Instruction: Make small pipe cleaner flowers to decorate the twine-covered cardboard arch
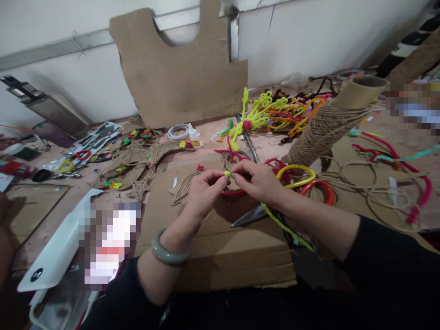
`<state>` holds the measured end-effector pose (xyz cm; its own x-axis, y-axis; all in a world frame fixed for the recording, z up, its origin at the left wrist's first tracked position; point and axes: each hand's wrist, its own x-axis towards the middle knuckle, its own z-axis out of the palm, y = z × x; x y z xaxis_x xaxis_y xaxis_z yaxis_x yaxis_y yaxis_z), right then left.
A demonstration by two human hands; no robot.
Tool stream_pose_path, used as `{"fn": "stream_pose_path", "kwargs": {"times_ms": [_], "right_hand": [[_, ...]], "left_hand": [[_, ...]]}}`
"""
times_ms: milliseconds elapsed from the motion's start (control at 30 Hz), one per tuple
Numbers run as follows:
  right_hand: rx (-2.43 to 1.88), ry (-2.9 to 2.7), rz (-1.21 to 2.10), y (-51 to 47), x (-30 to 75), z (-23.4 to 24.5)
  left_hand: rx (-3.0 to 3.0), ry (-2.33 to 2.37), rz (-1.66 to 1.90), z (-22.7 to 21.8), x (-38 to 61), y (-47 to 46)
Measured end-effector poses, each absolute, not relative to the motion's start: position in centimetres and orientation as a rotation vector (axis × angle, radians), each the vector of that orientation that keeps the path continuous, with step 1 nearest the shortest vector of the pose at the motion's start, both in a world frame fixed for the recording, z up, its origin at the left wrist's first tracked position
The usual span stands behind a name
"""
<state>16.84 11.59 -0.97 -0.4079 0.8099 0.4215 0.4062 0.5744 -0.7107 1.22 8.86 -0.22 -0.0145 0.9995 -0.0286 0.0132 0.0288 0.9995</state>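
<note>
A yellow-green pipe cleaner has its small end pinched between the fingertips of my left hand and my right hand. Its long tail comes out below my right wrist. Both hands are closed and nearly touch over a piece of cardboard. Just behind my left hand lies an arched twine piece, partly covered by it. Scissors with yellow and red handles rest under my right forearm, blades pointing left. A red pipe cleaner shows beneath my hands.
A twine-wound cardboard tube stands at right, near loose twine. Bundled coloured pipe cleaners lie at the back, before a propped cardboard sheet. Decorated twine pieces, a white device and another person's hand are left.
</note>
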Motion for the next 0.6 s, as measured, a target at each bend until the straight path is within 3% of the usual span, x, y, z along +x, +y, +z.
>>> {"fn": "stream_pose_path", "kwargs": {"times_ms": [367,600], "right_hand": [[-0.925,-2.093,0.603,11.39,16.41,-0.81],[-0.975,-1.898,0.906,11.78,16.67,-1.28]], "left_hand": [[0.951,1.137,1.403,-0.41,1.51,8.93],[0.934,1.083,1.29,-0.23,0.87,9.08]]}}
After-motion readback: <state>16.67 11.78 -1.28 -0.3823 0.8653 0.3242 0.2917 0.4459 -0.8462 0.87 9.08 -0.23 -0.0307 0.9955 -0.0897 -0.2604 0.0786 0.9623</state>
